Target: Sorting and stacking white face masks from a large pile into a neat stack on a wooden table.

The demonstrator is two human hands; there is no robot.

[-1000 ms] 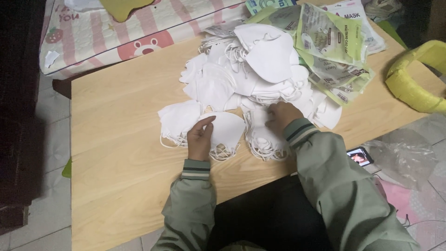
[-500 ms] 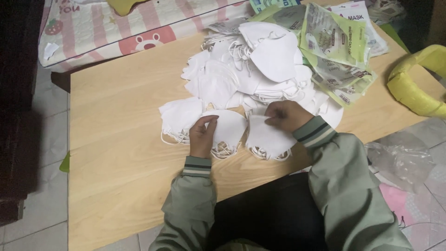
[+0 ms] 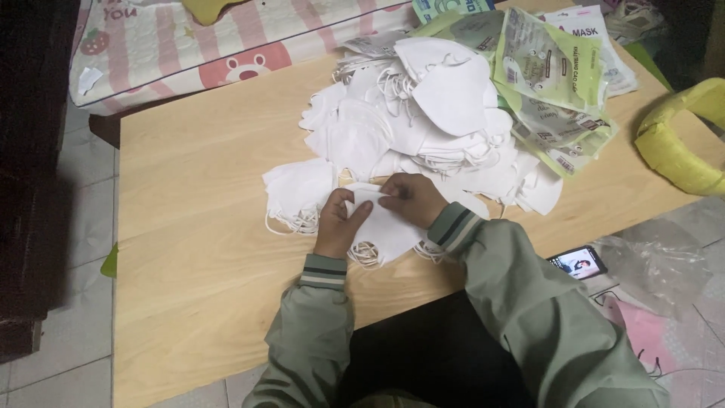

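Table (image 3: 196, 302) fills the middle. Mask (image 3: 381, 227) lies on its near centre, left hand (image 3: 336, 227) on its left edge, right hand (image 3: 411, 198) on its far right part. Second mask (image 3: 298, 189) just left of it. Mask pile (image 3: 423, 125) behind the hands, toward the far edge. Packets (image 3: 555, 91) right of the pile, partly on it. Cushion (image 3: 226, 45) beyond the table's far left. Phone (image 3: 578, 263) on the floor, near right. Roll (image 3: 680, 140) at the far right.
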